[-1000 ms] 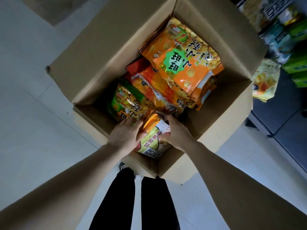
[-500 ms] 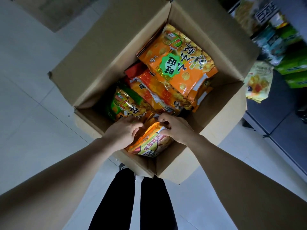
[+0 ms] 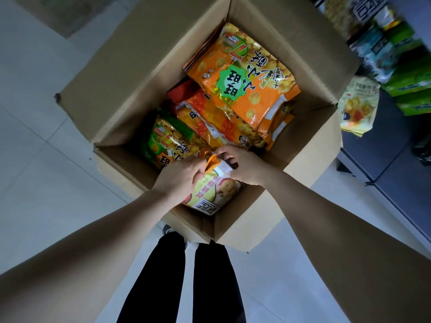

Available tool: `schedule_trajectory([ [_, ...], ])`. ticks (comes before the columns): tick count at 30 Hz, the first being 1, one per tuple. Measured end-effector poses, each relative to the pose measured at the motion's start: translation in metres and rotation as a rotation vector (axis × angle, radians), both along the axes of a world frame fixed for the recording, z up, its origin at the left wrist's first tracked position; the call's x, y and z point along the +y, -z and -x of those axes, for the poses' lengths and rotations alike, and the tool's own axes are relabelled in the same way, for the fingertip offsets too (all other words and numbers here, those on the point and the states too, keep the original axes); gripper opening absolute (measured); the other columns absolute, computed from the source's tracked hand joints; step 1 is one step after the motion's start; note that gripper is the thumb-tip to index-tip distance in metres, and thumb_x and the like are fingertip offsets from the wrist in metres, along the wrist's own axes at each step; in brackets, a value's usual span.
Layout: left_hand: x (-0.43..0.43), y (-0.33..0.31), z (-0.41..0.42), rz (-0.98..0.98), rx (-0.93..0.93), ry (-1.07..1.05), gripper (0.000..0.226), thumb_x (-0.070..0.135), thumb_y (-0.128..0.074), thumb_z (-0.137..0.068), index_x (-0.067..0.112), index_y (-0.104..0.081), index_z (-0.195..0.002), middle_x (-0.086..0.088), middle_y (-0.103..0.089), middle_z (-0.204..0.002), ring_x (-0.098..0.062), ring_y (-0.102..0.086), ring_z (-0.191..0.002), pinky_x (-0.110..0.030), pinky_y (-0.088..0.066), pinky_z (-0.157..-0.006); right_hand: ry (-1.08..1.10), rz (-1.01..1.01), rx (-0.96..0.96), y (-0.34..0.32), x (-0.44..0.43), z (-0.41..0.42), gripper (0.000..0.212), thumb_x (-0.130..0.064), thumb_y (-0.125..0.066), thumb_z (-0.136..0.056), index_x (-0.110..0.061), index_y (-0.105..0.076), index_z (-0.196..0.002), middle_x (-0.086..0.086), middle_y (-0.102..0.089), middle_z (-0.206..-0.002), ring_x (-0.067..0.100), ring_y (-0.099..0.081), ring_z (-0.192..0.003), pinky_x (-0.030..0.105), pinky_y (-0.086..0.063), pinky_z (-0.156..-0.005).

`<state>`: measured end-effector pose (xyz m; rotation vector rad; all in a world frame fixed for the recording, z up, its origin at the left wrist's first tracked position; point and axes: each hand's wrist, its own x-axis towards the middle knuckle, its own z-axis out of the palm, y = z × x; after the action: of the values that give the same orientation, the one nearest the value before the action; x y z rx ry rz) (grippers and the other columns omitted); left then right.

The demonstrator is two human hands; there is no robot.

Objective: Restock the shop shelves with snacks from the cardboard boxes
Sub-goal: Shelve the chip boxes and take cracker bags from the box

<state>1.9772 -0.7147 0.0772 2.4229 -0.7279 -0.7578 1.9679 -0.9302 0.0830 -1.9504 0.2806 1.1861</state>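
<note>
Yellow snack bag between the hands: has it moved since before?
Yes, slightly: the yellow snack bag has risen and tipped up, judged against the near corner of the cardboard box.

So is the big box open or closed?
Open. The cardboard box has its flaps spread outward, and an orange snack bag shows inside.

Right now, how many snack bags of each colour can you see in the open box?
Orange or red bags: at least 3, overlapping
Green bag: 1
Yellow bag, gripped by left hand and right hand: 1
Total: at least 5
</note>
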Motion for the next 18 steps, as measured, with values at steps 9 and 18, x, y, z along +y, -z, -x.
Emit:
schedule_trajectory([
  [9, -0.032, -0.033, -0.066, 0.233, -0.178, -0.255, 0.023, 0.021, -0.063, -0.095, 0.016, -0.060, -0.117, 0.000, -0.065, -0.109, -0.014, -0.061, -0.099, -0.020, -0.048, -0.084, 0.385, 0.065, -0.131, -0.017, -0.017, -0.017, 0.068, -0.054, -0.078, -0.073, -0.031, -0.053, -0.131, -0.006, -0.066, -0.125, 0.019, -0.062, -0.116, 0.042, -0.050, -0.100],
  [18, -0.018, 0.014, -0.003, -0.259, 0.226, -0.148, 0.058, 0.035, -0.070, -0.088, 0.009, -0.048, -0.135, -0.012, -0.055, -0.128, -0.027, -0.058, -0.113, -0.037, -0.050, -0.096, 0.620, 0.340, -0.365, -0.027, -0.047, -0.017, 0.046, -0.049, -0.063, -0.092, -0.027, -0.046, -0.130, -0.008, -0.064, -0.111, 0.025, -0.063, -0.109, 0.036, -0.049, -0.090],
])
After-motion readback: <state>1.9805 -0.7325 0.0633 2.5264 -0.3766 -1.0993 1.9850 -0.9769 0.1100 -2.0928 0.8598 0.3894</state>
